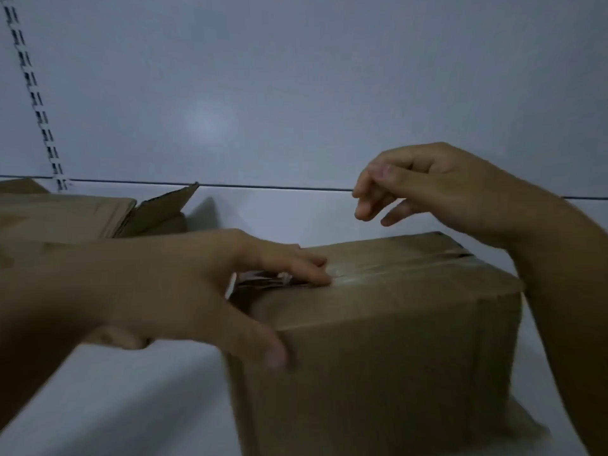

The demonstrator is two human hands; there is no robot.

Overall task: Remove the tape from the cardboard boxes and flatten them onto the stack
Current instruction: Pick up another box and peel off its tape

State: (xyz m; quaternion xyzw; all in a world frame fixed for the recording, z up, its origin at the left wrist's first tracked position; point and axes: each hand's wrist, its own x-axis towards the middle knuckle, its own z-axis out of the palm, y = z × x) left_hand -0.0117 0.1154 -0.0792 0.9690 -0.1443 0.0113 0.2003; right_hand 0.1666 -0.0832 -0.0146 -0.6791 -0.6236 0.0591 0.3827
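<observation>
Tape (394, 268) mostly seals the box (394, 340) on the desk (131, 406); left hand (204, 284) presses straight fingers (312, 273) on its crumpled end, right hand (427, 182) hovers empty, loosely curled; flattening onto the stack (65, 215) remains

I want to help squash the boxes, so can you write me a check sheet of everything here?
Surface: white tabletop, the box stands on it.
Job's things: cardboard box closed, tape along its top; flattened stack behind, left.
Clutter: crumpled scrap, likely tape, at the box's left end.
Hands: left hand fingers rest on the tape, thumb on the front; right hand hovers above, loosely curled, holding nothing seen.
Cables: nothing seen.
Surroundings: white wall, slotted rail on it.
</observation>
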